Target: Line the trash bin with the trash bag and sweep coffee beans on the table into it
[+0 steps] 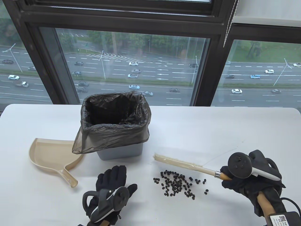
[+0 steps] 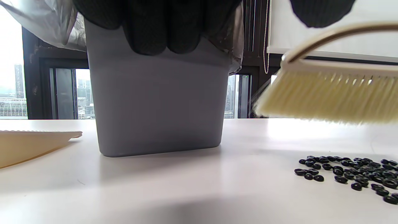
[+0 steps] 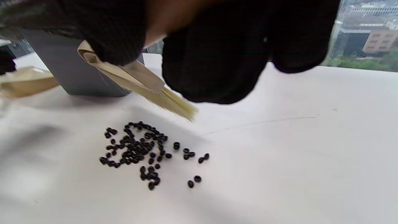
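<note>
A grey trash bin [image 1: 120, 151] [image 2: 158, 105] [image 3: 77, 74] stands mid-table, lined with a dark trash bag [image 1: 112, 127] folded over its rim. Dark coffee beans [image 1: 176, 184] [image 2: 351, 175] [image 3: 140, 152] lie scattered to the bin's right front. My right hand [image 1: 237, 182] grips the wooden handle of a cream brush [image 1: 181, 162] [image 2: 329, 96] [image 3: 140, 84], whose bristles hover just behind the beans. My left hand [image 1: 112, 180] lies flat on the table, fingers straight, in front of the bin and holds nothing. A beige dustpan [image 1: 53, 159] [image 2: 28, 146] lies left of the bin.
The white table [image 1: 211, 131] ends at a dark-framed window [image 1: 218, 70] behind the bin. A cable [image 1: 291, 202] and a tagged box [image 1: 282, 220] sit at my right wrist.
</note>
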`<state>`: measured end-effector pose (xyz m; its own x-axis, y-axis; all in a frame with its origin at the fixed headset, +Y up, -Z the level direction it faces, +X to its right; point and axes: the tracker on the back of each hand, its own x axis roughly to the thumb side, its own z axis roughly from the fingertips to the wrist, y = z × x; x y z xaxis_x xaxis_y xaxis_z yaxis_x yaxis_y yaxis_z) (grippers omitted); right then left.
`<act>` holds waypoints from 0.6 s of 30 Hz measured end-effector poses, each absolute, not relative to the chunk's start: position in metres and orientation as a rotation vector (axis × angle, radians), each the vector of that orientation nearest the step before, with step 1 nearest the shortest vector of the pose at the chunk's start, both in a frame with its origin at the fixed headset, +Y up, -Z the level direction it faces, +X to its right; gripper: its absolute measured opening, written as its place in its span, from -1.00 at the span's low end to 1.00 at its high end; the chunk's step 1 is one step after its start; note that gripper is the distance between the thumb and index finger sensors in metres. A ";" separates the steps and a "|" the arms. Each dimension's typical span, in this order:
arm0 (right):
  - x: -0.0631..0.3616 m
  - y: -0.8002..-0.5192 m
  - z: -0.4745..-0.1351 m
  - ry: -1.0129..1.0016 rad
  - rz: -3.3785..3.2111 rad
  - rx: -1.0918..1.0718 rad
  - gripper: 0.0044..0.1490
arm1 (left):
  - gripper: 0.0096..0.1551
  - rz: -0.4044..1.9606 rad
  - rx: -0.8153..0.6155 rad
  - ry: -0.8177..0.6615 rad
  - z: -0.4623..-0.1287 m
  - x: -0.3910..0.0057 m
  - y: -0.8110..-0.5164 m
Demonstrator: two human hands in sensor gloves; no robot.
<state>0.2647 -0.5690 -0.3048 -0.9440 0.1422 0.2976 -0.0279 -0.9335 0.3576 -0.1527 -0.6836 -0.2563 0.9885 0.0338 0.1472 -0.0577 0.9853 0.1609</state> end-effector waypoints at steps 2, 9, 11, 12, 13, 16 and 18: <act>0.264 -0.566 -0.306 0.635 2.831 0.510 -0.25 | 0.00 0.058 0.174 -0.143 -0.256 -0.154 -0.683; 0.247 -0.588 -0.316 0.879 2.581 0.569 -0.25 | 0.01 0.070 0.196 -0.145 -0.256 -0.155 -0.683; 0.238 -0.603 -0.319 0.939 2.526 0.586 -0.25 | 0.01 0.077 0.200 -0.145 -0.256 -0.155 -0.683; 0.234 -0.608 -0.319 0.965 2.508 0.597 -0.25 | 0.01 0.076 0.201 -0.144 -0.256 -0.155 -0.683; 0.229 -0.615 -0.320 1.000 2.479 0.616 -0.26 | 0.01 0.075 0.201 -0.143 -0.256 -0.156 -0.683; 0.216 -0.637 -0.324 1.093 2.398 0.644 -0.26 | 0.01 0.075 0.194 -0.143 -0.257 -0.156 -0.684; 0.209 -0.648 -0.327 1.140 2.384 0.628 -0.25 | 0.01 0.067 0.190 -0.144 -0.257 -0.156 -0.684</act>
